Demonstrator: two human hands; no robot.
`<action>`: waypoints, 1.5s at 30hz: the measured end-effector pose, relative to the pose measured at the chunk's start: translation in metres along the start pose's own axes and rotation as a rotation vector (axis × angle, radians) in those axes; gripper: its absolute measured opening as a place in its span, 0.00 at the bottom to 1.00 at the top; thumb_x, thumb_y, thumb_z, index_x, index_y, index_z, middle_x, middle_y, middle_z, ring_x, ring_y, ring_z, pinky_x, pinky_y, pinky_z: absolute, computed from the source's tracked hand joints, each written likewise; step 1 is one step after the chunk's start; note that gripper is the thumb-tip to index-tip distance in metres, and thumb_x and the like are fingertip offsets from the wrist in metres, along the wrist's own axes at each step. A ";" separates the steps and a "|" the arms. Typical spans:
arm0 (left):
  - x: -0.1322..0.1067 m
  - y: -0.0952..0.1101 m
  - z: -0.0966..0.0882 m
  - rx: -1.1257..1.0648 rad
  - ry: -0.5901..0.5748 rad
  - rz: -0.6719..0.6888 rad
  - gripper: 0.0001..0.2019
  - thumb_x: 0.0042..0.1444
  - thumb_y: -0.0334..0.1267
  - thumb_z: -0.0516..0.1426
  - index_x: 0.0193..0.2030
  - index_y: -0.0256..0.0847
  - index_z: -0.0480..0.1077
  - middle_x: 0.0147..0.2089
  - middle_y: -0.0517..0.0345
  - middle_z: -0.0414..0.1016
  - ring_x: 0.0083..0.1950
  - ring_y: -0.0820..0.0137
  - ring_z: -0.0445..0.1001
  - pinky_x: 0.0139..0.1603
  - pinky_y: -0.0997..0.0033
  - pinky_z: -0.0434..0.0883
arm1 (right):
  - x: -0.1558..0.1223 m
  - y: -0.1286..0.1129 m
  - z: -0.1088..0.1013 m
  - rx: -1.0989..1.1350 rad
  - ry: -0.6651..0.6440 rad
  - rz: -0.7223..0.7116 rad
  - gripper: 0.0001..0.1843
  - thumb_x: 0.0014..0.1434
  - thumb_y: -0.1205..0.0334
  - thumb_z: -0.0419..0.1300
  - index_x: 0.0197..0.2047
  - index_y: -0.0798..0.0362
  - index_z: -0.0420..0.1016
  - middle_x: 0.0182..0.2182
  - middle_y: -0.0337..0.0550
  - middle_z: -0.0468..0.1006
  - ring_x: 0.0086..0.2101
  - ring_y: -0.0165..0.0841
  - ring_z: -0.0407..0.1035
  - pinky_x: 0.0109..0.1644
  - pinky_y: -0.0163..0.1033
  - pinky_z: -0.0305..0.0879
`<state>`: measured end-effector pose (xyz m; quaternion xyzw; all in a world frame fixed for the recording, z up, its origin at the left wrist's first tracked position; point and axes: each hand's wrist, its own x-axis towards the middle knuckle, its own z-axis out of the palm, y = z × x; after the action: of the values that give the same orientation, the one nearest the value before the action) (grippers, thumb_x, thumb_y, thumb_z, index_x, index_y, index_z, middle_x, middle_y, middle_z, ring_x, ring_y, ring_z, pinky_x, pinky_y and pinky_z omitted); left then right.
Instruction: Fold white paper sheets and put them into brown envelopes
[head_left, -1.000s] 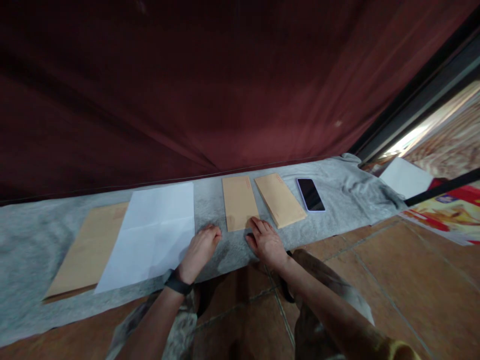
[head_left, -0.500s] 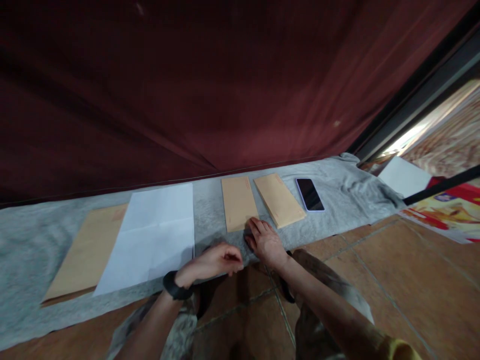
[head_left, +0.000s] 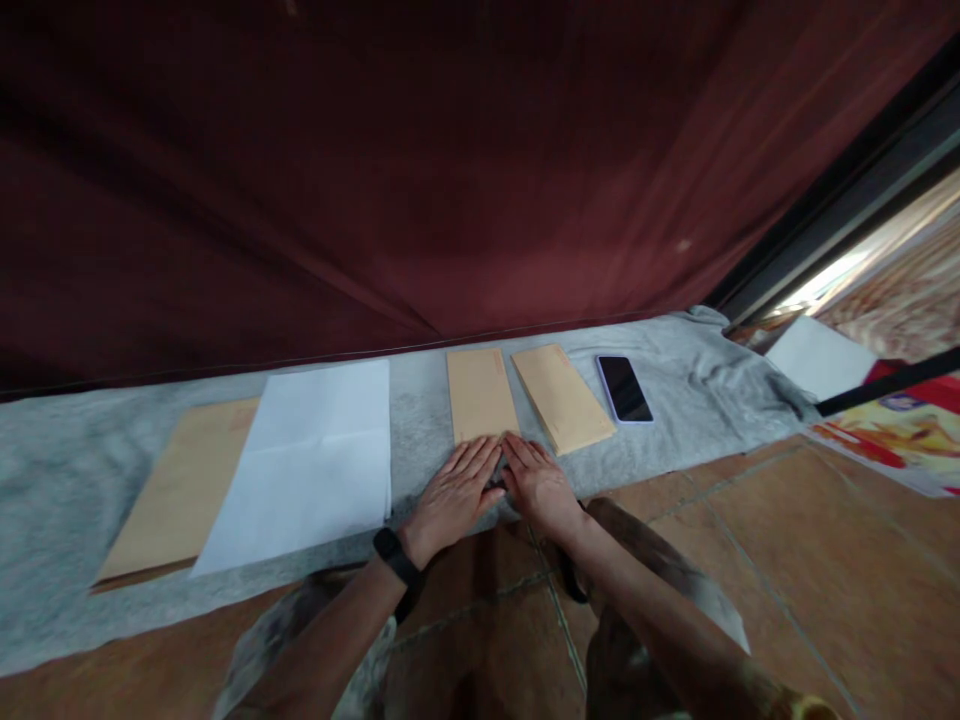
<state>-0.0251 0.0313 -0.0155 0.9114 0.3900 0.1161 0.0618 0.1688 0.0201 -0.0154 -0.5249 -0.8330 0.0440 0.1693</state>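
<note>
Since half a second ago, in the head view, the left hand (head_left: 456,492) has risen and flattened: fingers straight, gripping nothing, on the near end of a brown envelope (head_left: 482,392) at centre frame. From where I stand, the right hand (head_left: 541,490), loosely open, fingertips at its lower-right corner, seems to help steady it. Grey cloth (head_left: 418,420) gives room leftward to white paper (head_left: 307,460); another envelope (head_left: 564,395) sits close rightward; the cloth's front edge passes beneath both hands.
</note>
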 end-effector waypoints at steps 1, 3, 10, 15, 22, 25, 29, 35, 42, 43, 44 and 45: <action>0.000 -0.001 0.001 0.006 -0.003 -0.002 0.32 0.70 0.49 0.46 0.76 0.37 0.46 0.76 0.43 0.52 0.77 0.61 0.51 0.76 0.54 0.51 | -0.001 0.000 0.000 0.002 -0.003 -0.001 0.27 0.69 0.63 0.53 0.69 0.60 0.63 0.66 0.56 0.67 0.64 0.41 0.63 0.68 0.50 0.59; -0.001 -0.002 0.002 0.018 -0.004 -0.020 0.33 0.70 0.51 0.45 0.76 0.36 0.46 0.76 0.42 0.51 0.77 0.60 0.50 0.76 0.53 0.51 | -0.003 0.001 0.000 0.004 -0.009 -0.004 0.27 0.69 0.61 0.53 0.69 0.59 0.63 0.66 0.55 0.66 0.64 0.42 0.62 0.69 0.51 0.59; -0.007 0.002 0.004 0.070 -0.003 -0.070 0.35 0.69 0.55 0.46 0.74 0.31 0.50 0.77 0.39 0.48 0.78 0.58 0.45 0.76 0.53 0.50 | -0.010 0.003 -0.002 -0.029 -0.003 0.031 0.30 0.69 0.57 0.55 0.69 0.61 0.61 0.67 0.58 0.65 0.64 0.45 0.62 0.68 0.52 0.59; -0.009 0.006 0.001 0.088 -0.002 -0.093 0.35 0.69 0.55 0.47 0.74 0.32 0.50 0.77 0.40 0.49 0.78 0.57 0.45 0.77 0.51 0.48 | -0.015 0.005 -0.003 -0.052 0.001 0.048 0.30 0.70 0.56 0.53 0.69 0.63 0.61 0.66 0.60 0.66 0.63 0.46 0.63 0.68 0.53 0.58; -0.009 0.011 0.000 0.116 -0.009 -0.135 0.36 0.67 0.54 0.50 0.74 0.32 0.51 0.77 0.40 0.49 0.78 0.55 0.45 0.76 0.48 0.48 | -0.015 0.005 -0.004 -0.088 -0.001 0.086 0.29 0.70 0.55 0.53 0.68 0.65 0.63 0.66 0.62 0.66 0.62 0.48 0.65 0.66 0.52 0.60; -0.009 0.012 0.000 0.142 -0.009 -0.142 0.36 0.67 0.55 0.50 0.74 0.31 0.52 0.76 0.39 0.49 0.78 0.55 0.45 0.76 0.49 0.48 | -0.015 0.004 -0.005 -0.101 -0.009 0.097 0.29 0.70 0.55 0.53 0.68 0.65 0.63 0.65 0.62 0.67 0.61 0.48 0.65 0.66 0.52 0.60; -0.010 0.013 0.000 0.164 0.005 -0.144 0.37 0.68 0.57 0.48 0.74 0.31 0.52 0.77 0.40 0.48 0.78 0.56 0.45 0.77 0.51 0.47 | -0.014 0.002 -0.007 -0.101 -0.010 0.115 0.28 0.71 0.55 0.51 0.67 0.65 0.64 0.64 0.61 0.68 0.60 0.47 0.65 0.65 0.51 0.61; -0.009 0.015 0.001 0.175 0.016 -0.157 0.37 0.68 0.57 0.48 0.73 0.30 0.53 0.77 0.41 0.48 0.78 0.57 0.45 0.76 0.52 0.48 | -0.002 -0.001 -0.009 -0.111 0.007 0.222 0.22 0.71 0.59 0.50 0.61 0.61 0.72 0.58 0.61 0.72 0.56 0.47 0.66 0.60 0.50 0.64; -0.012 0.011 0.002 0.140 0.058 -0.145 0.36 0.68 0.55 0.49 0.73 0.29 0.53 0.76 0.38 0.51 0.77 0.55 0.49 0.75 0.50 0.51 | 0.006 0.000 -0.009 -0.034 0.017 0.260 0.21 0.68 0.62 0.52 0.60 0.64 0.72 0.55 0.62 0.73 0.56 0.48 0.65 0.61 0.50 0.65; -0.013 0.010 0.003 0.128 0.068 -0.141 0.36 0.68 0.56 0.48 0.73 0.30 0.53 0.76 0.37 0.52 0.77 0.55 0.49 0.75 0.50 0.52 | 0.006 0.001 -0.009 -0.027 0.028 0.262 0.22 0.68 0.63 0.51 0.61 0.64 0.71 0.56 0.62 0.72 0.57 0.48 0.65 0.61 0.51 0.65; -0.014 0.008 0.004 0.118 0.074 -0.138 0.37 0.68 0.56 0.48 0.73 0.30 0.52 0.75 0.37 0.52 0.77 0.55 0.49 0.75 0.50 0.52 | 0.006 0.000 -0.008 -0.019 0.037 0.253 0.23 0.68 0.63 0.51 0.62 0.64 0.70 0.58 0.62 0.71 0.58 0.48 0.64 0.62 0.51 0.64; -0.015 0.007 0.006 0.110 0.076 -0.137 0.37 0.68 0.56 0.47 0.74 0.30 0.51 0.75 0.37 0.52 0.77 0.55 0.50 0.75 0.50 0.52 | 0.006 -0.001 -0.007 -0.006 0.041 0.227 0.23 0.69 0.64 0.51 0.64 0.64 0.68 0.61 0.62 0.69 0.59 0.47 0.63 0.63 0.52 0.63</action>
<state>-0.0289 0.0157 -0.0219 0.8795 0.4594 0.1246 0.0046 0.1679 0.0247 -0.0069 -0.6169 -0.7648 0.0497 0.1787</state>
